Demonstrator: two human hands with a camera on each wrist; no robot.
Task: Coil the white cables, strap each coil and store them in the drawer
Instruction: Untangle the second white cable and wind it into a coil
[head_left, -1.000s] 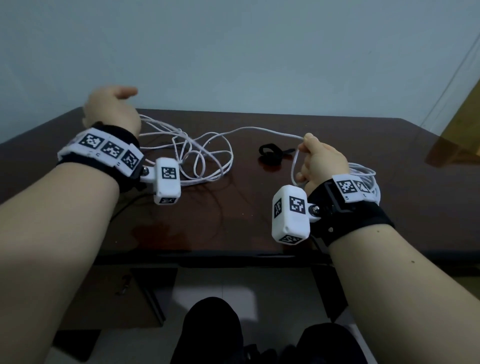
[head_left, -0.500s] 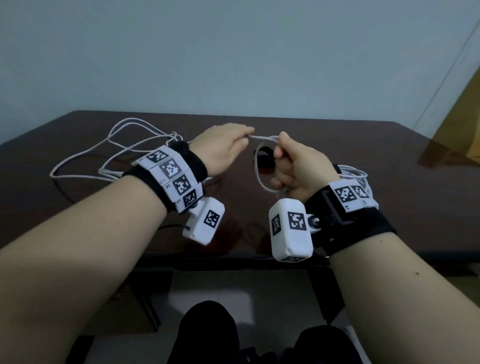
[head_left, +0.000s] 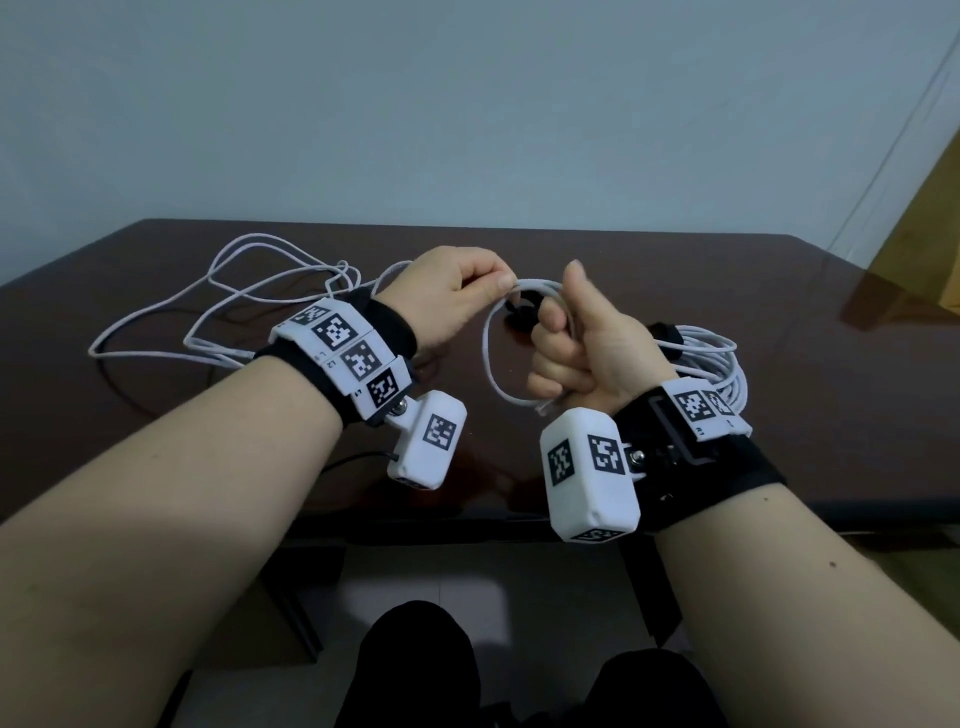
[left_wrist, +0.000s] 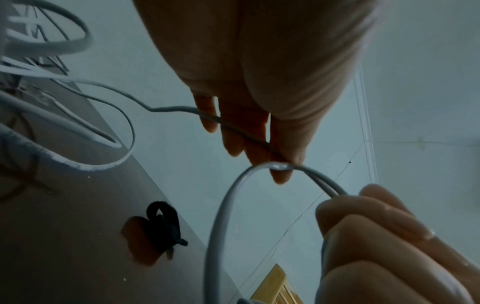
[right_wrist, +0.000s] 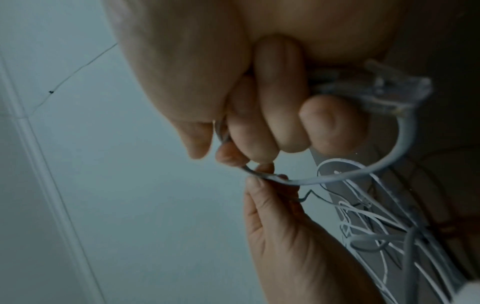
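A dark brown table (head_left: 779, 312) with a glossy top ran across the scene, its far edge against a plain pale blue-grey wall (head_left: 467, 104). At far right stood a piece of yellowish wooden furniture (head_left: 930, 249), with a thin cord (head_left: 898, 124) hanging down the wall beside it. Below the near edge, a light tiled floor (head_left: 415, 587) showed, dimly lit.

white cable (head_left: 488, 358), black strap (left_wrist: 163, 224), dark brown table (head_left: 779, 291)
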